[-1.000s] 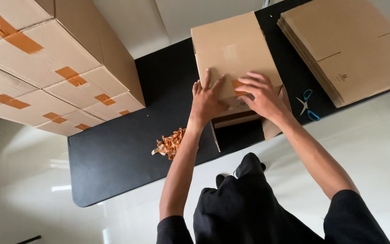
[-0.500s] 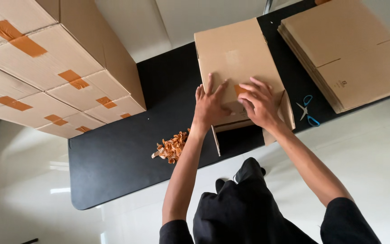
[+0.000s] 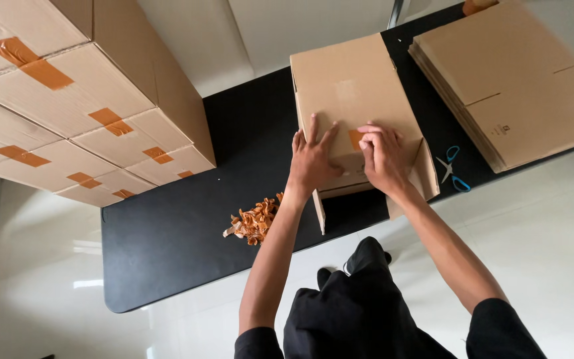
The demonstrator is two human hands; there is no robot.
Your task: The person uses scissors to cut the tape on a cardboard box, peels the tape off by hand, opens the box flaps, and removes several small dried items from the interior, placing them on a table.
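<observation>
Cardboard box (image 3: 353,106), table's (image 3: 167,233) near edge: left hand (image 3: 313,159) flat, fingers spread; right hand (image 3: 383,156) pressing orange tape strip (image 3: 356,138), gripping nothing.

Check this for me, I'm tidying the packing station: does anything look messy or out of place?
A heap of crumpled brown tape scraps lies loose on the black table, beside the left hand. Blue-handled scissors lie open near the flat cardboard stack. Both hands press the box; the right hand covers a tape strip.
</observation>
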